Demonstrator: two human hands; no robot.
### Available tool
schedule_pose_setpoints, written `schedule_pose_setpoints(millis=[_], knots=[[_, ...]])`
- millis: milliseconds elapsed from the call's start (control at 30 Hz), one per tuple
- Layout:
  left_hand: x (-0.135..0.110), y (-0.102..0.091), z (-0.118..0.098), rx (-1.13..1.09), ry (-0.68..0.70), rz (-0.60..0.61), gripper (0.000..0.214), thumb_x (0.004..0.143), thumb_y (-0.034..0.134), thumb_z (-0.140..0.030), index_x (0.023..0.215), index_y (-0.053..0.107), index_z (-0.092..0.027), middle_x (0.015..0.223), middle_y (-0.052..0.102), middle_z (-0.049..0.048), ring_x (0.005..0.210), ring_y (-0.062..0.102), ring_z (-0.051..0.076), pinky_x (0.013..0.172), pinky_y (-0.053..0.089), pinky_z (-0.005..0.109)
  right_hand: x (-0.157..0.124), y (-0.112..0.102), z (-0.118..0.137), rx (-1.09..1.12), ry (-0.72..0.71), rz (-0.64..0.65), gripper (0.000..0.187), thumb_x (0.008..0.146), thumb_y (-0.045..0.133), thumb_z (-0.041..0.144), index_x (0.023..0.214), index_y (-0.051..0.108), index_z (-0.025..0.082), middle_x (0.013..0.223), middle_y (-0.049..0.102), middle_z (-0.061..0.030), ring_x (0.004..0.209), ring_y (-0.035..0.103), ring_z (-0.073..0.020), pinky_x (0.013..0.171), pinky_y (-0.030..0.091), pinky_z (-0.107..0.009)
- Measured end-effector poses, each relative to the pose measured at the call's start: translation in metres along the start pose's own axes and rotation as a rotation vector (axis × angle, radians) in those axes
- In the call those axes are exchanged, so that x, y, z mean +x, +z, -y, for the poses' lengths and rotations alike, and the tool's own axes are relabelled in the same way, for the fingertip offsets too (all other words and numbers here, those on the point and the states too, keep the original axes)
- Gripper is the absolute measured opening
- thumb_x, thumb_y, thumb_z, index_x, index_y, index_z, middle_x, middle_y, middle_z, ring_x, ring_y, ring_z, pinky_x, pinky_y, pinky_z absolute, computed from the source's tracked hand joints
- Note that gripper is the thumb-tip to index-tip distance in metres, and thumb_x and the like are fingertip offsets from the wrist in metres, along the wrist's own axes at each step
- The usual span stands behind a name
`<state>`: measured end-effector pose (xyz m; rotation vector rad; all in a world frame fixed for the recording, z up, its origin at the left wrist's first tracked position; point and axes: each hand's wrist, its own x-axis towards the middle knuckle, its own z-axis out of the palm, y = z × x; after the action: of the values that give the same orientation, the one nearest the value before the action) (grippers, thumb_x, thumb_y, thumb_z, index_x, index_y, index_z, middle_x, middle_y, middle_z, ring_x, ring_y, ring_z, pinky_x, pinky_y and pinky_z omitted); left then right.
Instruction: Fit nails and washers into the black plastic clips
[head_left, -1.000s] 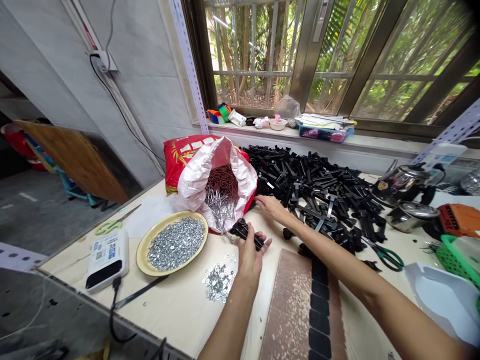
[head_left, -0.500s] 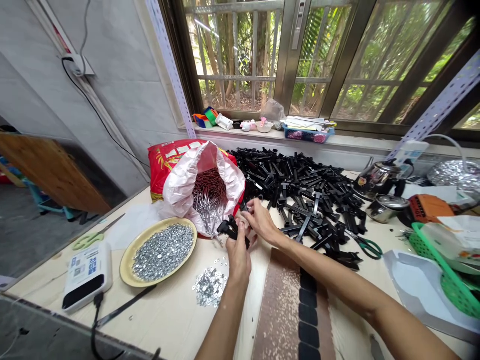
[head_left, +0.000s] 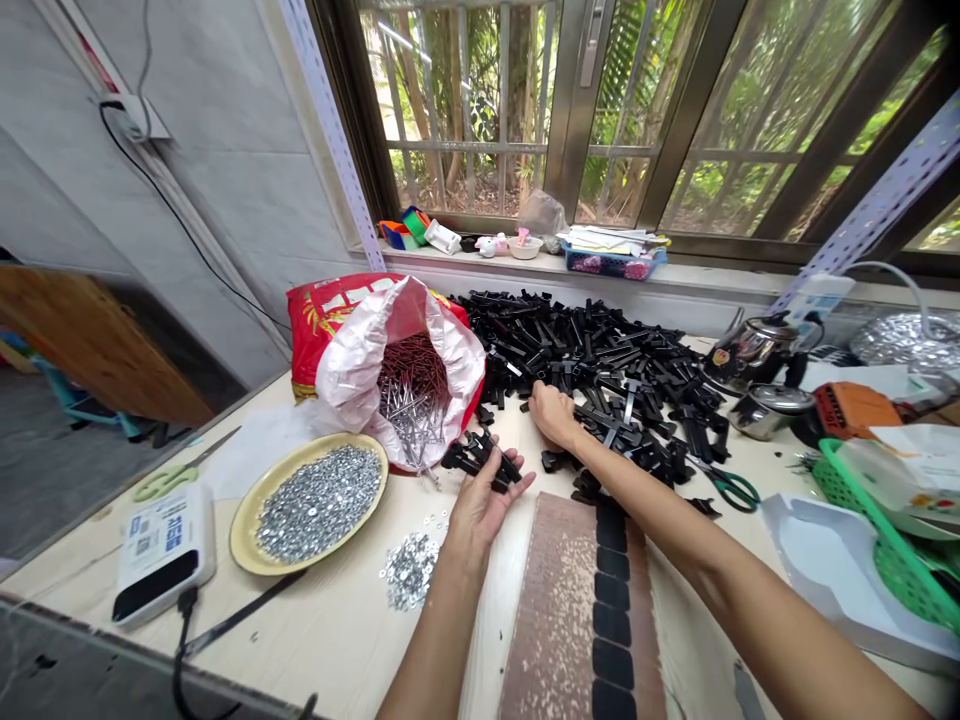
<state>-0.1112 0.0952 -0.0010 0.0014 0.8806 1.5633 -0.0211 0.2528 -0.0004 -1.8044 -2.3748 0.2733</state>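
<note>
Several T-shaped black plastic pieces (head_left: 463, 457) lie across my left hand (head_left: 484, 505), held by the thumb over partly spread fingers. My right hand (head_left: 553, 415) is at the near left edge of a big heap of the same black plastic pieces (head_left: 592, 350). Its fingers are curled down and closed, and what they hold is hidden. Left of my left hand, a red and white sack (head_left: 345, 385) stands open with long screws (head_left: 412, 400) inside, some with reddish-brown shafts. Loose metal washers (head_left: 410, 572) lie on the table beside my left forearm.
A yellow plate (head_left: 236, 535) of washers stands on the left, near a white device (head_left: 165, 550) and green-handled scissors (head_left: 165, 485). A brown board (head_left: 551, 610) with black pads lies in front. Dark green scissors (head_left: 739, 490), a metal kettle (head_left: 757, 350) and a green basket (head_left: 862, 530) are on the right.
My right hand has left my left hand and moved right to the heap. My left hand has turned palm up and its fingers have opened out under the black pieces.
</note>
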Motion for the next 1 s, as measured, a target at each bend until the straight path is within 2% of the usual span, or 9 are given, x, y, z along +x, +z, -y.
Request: schedule_pose_setpoints(millis=[167, 267, 433, 533, 633, 733, 800, 867, 1000], knots=[[0.001, 0.000, 0.003, 0.071, 0.029, -0.012, 0.023, 0.077, 0.068, -0.015, 0.099, 0.062, -0.015, 0.073, 0.061, 0.0022, 0.062, 0.061, 0.012, 0.064, 0.057, 0.034, -0.007, 0.006, 0.000, 0.001, -0.020, 0.009, 0.032, 0.093, 0.041, 0.043, 0.113, 0.058, 0.024, 0.111, 0.061, -0.0123, 0.098, 0.062, -0.0260, 0.080, 0.043, -0.036], [0.001, -0.001, 0.003, 0.097, 0.022, -0.013, 0.024, 0.078, 0.067, -0.016, 0.101, 0.061, -0.016, 0.077, 0.064, 0.0046, 0.063, 0.062, 0.013, 0.061, 0.057, 0.033, -0.009, 0.004, 0.002, 0.028, -0.007, 0.009, 0.031, 0.090, 0.045, 0.041, 0.105, 0.062, 0.020, 0.110, 0.062, -0.0150, 0.100, 0.061, -0.0284, 0.080, 0.044, -0.038], [0.004, -0.003, 0.004, 0.132, 0.025, -0.027, 0.024, 0.079, 0.067, -0.016, 0.102, 0.060, -0.015, 0.080, 0.065, 0.0066, 0.063, 0.063, 0.014, 0.061, 0.057, 0.033, -0.008, -0.023, -0.014, 0.160, 0.076, 0.030, 0.024, 0.084, 0.047, 0.025, 0.102, 0.060, 0.016, 0.095, 0.067, -0.0125, 0.088, 0.064, -0.0230, 0.071, 0.045, -0.030], [0.004, -0.001, 0.009, 0.142, 0.026, -0.034, 0.026, 0.077, 0.070, -0.019, 0.101, 0.062, -0.014, 0.078, 0.065, 0.0066, 0.064, 0.063, 0.014, 0.062, 0.057, 0.033, -0.031, -0.043, -0.028, 0.254, 0.076, 0.035, 0.034, 0.085, 0.045, 0.026, 0.115, 0.051, 0.012, 0.089, 0.067, -0.0081, 0.075, 0.063, -0.0163, 0.064, 0.044, -0.024], [0.001, 0.005, 0.015, 0.149, 0.004, 0.001, 0.026, 0.074, 0.072, -0.021, 0.096, 0.063, -0.012, 0.076, 0.065, 0.0072, 0.066, 0.063, 0.016, 0.063, 0.057, 0.034, -0.081, -0.048, -0.026, 0.421, -0.122, -0.039, 0.041, 0.090, 0.043, 0.030, 0.127, 0.040, 0.014, 0.091, 0.065, -0.0044, 0.072, 0.060, -0.0127, 0.064, 0.044, -0.022], [-0.004, 0.012, 0.021, 0.085, -0.028, 0.089, 0.020, 0.072, 0.073, -0.018, 0.089, 0.064, -0.011, 0.081, 0.067, 0.0085, 0.071, 0.064, 0.016, 0.066, 0.057, 0.031, -0.125, -0.038, -0.017, 0.508, -0.419, -0.091, 0.028, 0.091, 0.045, 0.032, 0.115, 0.051, 0.017, 0.093, 0.062, -0.0042, 0.079, 0.057, -0.0136, 0.070, 0.043, -0.024], [-0.005, 0.013, 0.022, 0.071, -0.029, 0.086, 0.017, 0.070, 0.074, -0.012, 0.084, 0.063, -0.011, 0.081, 0.068, 0.0076, 0.071, 0.064, 0.016, 0.065, 0.056, 0.028, -0.135, -0.032, -0.018, 0.495, -0.521, -0.024, 0.023, 0.094, 0.043, 0.033, 0.102, 0.058, 0.018, 0.091, 0.061, -0.0035, 0.080, 0.056, -0.0133, 0.071, 0.043, -0.024], [-0.004, 0.012, 0.022, 0.130, 0.004, 0.035, 0.021, 0.066, 0.074, -0.008, 0.082, 0.062, -0.012, 0.074, 0.066, 0.0052, 0.067, 0.063, 0.015, 0.062, 0.056, 0.029, -0.129, -0.029, -0.027, 0.428, -0.539, 0.040, 0.025, 0.095, 0.041, 0.032, 0.098, 0.062, 0.018, 0.089, 0.060, -0.0035, 0.080, 0.056, -0.0133, 0.072, 0.042, -0.024], [-0.001, 0.006, 0.022, 0.264, 0.138, -0.030, 0.028, 0.059, 0.077, -0.009, 0.081, 0.061, -0.014, 0.068, 0.060, 0.0001, 0.060, 0.057, 0.012, 0.059, 0.056, 0.032, -0.101, -0.026, -0.056, 0.026, -0.369, 0.052, 0.018, 0.089, 0.049, 0.020, 0.088, 0.066, 0.017, 0.096, 0.057, -0.0079, 0.086, 0.056, -0.0178, 0.074, 0.042, -0.027]])
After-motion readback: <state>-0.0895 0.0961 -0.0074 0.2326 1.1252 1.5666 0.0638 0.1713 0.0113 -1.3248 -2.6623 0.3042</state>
